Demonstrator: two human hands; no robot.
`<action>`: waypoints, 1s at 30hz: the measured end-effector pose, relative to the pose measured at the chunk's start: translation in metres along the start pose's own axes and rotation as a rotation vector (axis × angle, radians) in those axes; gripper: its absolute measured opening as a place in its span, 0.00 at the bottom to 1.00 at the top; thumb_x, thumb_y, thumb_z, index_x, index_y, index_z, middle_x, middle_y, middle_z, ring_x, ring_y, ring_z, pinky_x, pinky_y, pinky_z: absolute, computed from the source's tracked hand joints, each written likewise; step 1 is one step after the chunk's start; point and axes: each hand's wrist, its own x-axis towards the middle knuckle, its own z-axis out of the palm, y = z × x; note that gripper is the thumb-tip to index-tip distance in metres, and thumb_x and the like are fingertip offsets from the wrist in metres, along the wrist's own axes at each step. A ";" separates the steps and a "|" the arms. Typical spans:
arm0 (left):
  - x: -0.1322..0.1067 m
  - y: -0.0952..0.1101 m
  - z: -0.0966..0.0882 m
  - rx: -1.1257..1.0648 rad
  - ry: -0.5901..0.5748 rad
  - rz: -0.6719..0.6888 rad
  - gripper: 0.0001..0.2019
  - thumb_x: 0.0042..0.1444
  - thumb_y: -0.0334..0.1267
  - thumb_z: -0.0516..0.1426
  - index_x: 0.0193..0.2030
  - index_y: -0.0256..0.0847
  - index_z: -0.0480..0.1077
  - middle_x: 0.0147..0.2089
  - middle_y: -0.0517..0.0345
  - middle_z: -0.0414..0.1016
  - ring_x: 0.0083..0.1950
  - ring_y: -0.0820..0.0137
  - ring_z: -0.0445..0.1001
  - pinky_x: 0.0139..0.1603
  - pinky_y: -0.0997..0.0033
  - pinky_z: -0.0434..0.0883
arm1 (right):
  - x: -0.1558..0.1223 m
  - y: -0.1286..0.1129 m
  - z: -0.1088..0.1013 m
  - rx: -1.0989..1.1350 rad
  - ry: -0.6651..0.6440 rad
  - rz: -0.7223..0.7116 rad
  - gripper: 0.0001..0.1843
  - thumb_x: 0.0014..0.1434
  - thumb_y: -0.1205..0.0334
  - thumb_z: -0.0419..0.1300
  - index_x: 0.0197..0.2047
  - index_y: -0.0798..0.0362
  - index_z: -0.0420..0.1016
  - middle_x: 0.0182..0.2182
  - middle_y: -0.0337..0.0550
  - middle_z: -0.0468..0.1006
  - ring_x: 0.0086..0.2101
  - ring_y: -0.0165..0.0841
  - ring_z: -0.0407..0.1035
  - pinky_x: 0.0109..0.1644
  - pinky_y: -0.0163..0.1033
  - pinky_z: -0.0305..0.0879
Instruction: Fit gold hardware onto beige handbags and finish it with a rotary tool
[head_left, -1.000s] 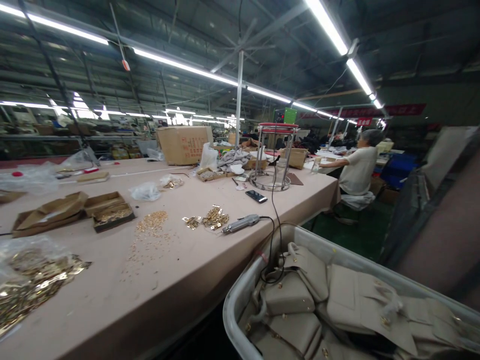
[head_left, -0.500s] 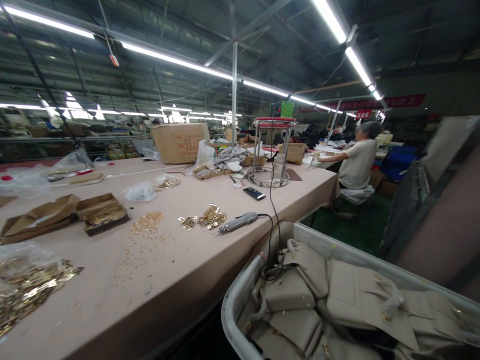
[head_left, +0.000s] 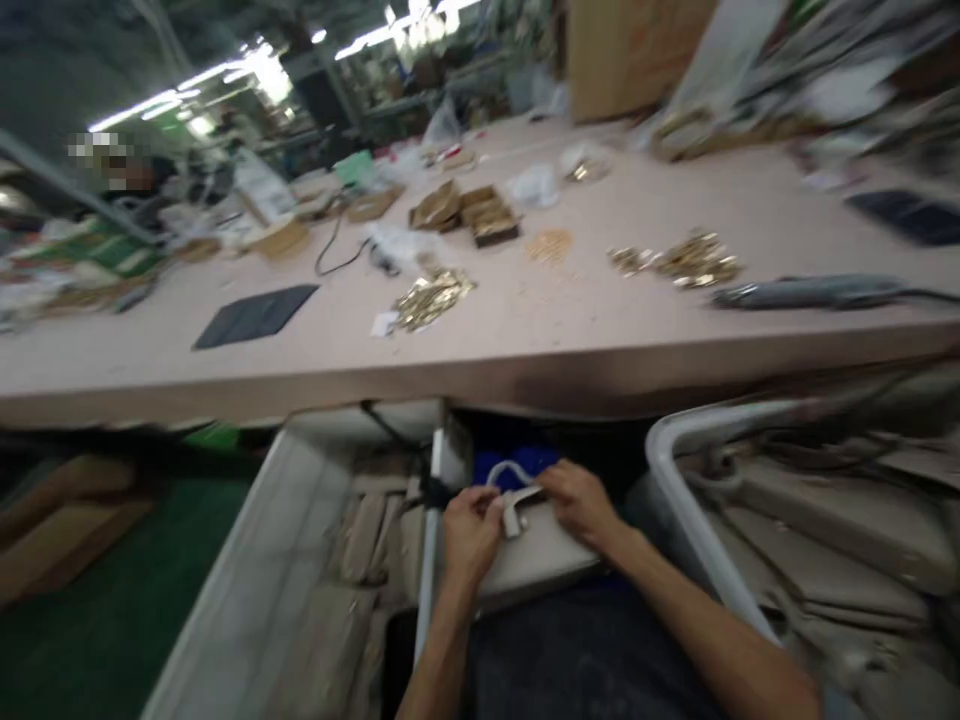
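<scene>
A beige handbag (head_left: 544,555) rests at my lap, below the table edge, with its curved handle (head_left: 510,468) standing up at the back. My left hand (head_left: 471,530) pinches the end of a short beige strap (head_left: 512,518) on top of the bag. My right hand (head_left: 583,508) is closed on the other part of the same strap, near the bag's upper right edge. Blur hides the fine detail at the fingertips.
White bins with beige bags stand at both sides, a left bin (head_left: 225,580) and a right bin (head_left: 694,510). On the table (head_left: 487,365) lie gold metal piles (head_left: 431,298), a small parts box (head_left: 491,215), an electric screwdriver (head_left: 817,292) and a dark flat piece (head_left: 255,315).
My view has swung left and down from the table and right bin to my lap. Both hands and the handbag they hold have come into sight.
</scene>
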 end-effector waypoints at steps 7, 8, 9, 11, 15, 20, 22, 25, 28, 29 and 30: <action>-0.040 -0.048 -0.035 -0.198 0.013 -0.217 0.15 0.53 0.38 0.66 0.45 0.33 0.81 0.28 0.53 0.81 0.27 0.65 0.79 0.28 0.70 0.73 | -0.013 0.043 0.075 -0.021 0.160 -0.063 0.16 0.71 0.69 0.53 0.47 0.51 0.84 0.41 0.46 0.83 0.42 0.41 0.71 0.49 0.42 0.67; -0.041 -0.049 -0.031 -0.267 -0.012 -0.233 0.17 0.50 0.38 0.68 0.46 0.32 0.81 0.28 0.52 0.81 0.27 0.65 0.79 0.28 0.70 0.73 | -0.013 0.043 0.073 -0.028 0.162 -0.067 0.16 0.71 0.69 0.53 0.47 0.51 0.84 0.41 0.46 0.83 0.42 0.41 0.70 0.49 0.42 0.67; -0.042 -0.048 -0.028 -0.330 -0.029 -0.241 0.18 0.47 0.36 0.69 0.46 0.31 0.81 0.28 0.52 0.82 0.27 0.65 0.79 0.28 0.70 0.74 | -0.013 0.042 0.070 -0.034 0.161 -0.068 0.16 0.71 0.69 0.53 0.47 0.52 0.84 0.41 0.46 0.83 0.42 0.41 0.70 0.49 0.42 0.67; -0.043 -0.048 -0.024 -0.446 -0.041 -0.246 0.21 0.41 0.33 0.71 0.45 0.30 0.81 0.31 0.50 0.83 0.29 0.65 0.80 0.30 0.70 0.76 | -0.011 0.041 0.069 -0.037 0.156 -0.063 0.16 0.71 0.69 0.53 0.47 0.52 0.84 0.42 0.46 0.83 0.43 0.41 0.71 0.49 0.42 0.68; -0.045 -0.048 -0.022 -0.593 -0.050 -0.239 0.25 0.38 0.33 0.74 0.46 0.29 0.81 0.36 0.44 0.85 0.33 0.61 0.84 0.38 0.66 0.80 | -0.009 0.043 0.074 -0.011 0.138 -0.038 0.15 0.71 0.67 0.54 0.46 0.51 0.84 0.42 0.45 0.83 0.42 0.41 0.71 0.48 0.42 0.68; -0.041 -0.048 -0.020 -0.648 -0.043 -0.193 0.22 0.39 0.34 0.75 0.43 0.29 0.82 0.33 0.47 0.84 0.31 0.62 0.84 0.35 0.69 0.80 | -0.010 0.046 0.077 -0.011 0.151 -0.034 0.16 0.71 0.69 0.53 0.47 0.52 0.84 0.42 0.46 0.83 0.42 0.41 0.71 0.49 0.42 0.67; -0.040 -0.049 -0.018 -0.682 -0.054 -0.174 0.22 0.41 0.36 0.75 0.44 0.30 0.82 0.32 0.47 0.84 0.30 0.62 0.84 0.34 0.69 0.80 | -0.010 0.046 0.077 -0.030 0.137 -0.032 0.16 0.70 0.70 0.53 0.46 0.52 0.84 0.41 0.46 0.82 0.42 0.41 0.71 0.48 0.42 0.67; -0.041 -0.051 -0.013 -0.691 -0.058 -0.160 0.19 0.44 0.39 0.74 0.40 0.30 0.81 0.30 0.46 0.83 0.29 0.62 0.83 0.34 0.67 0.80 | -0.009 0.046 0.077 -0.050 0.112 -0.022 0.16 0.70 0.71 0.53 0.46 0.52 0.84 0.40 0.47 0.82 0.42 0.41 0.70 0.47 0.41 0.66; -0.041 -0.050 -0.011 -0.605 -0.007 -0.151 0.13 0.46 0.38 0.71 0.36 0.32 0.81 0.29 0.49 0.83 0.29 0.63 0.82 0.31 0.70 0.78 | -0.010 0.047 0.077 -0.067 0.079 -0.021 0.16 0.69 0.71 0.53 0.45 0.52 0.84 0.40 0.47 0.82 0.42 0.41 0.71 0.48 0.41 0.66; -0.040 -0.048 -0.011 -0.551 0.021 -0.136 0.11 0.48 0.37 0.70 0.35 0.32 0.81 0.30 0.50 0.82 0.29 0.64 0.82 0.30 0.71 0.76 | -0.010 0.047 0.076 -0.075 0.064 -0.019 0.16 0.69 0.71 0.53 0.45 0.51 0.84 0.40 0.46 0.82 0.42 0.41 0.71 0.48 0.40 0.66; -0.038 -0.045 -0.013 -0.488 0.058 -0.108 0.09 0.49 0.36 0.69 0.35 0.33 0.82 0.30 0.51 0.82 0.29 0.65 0.81 0.30 0.72 0.75 | -0.010 0.047 0.076 -0.083 0.052 -0.015 0.16 0.69 0.71 0.53 0.45 0.51 0.84 0.40 0.46 0.82 0.42 0.40 0.71 0.47 0.40 0.66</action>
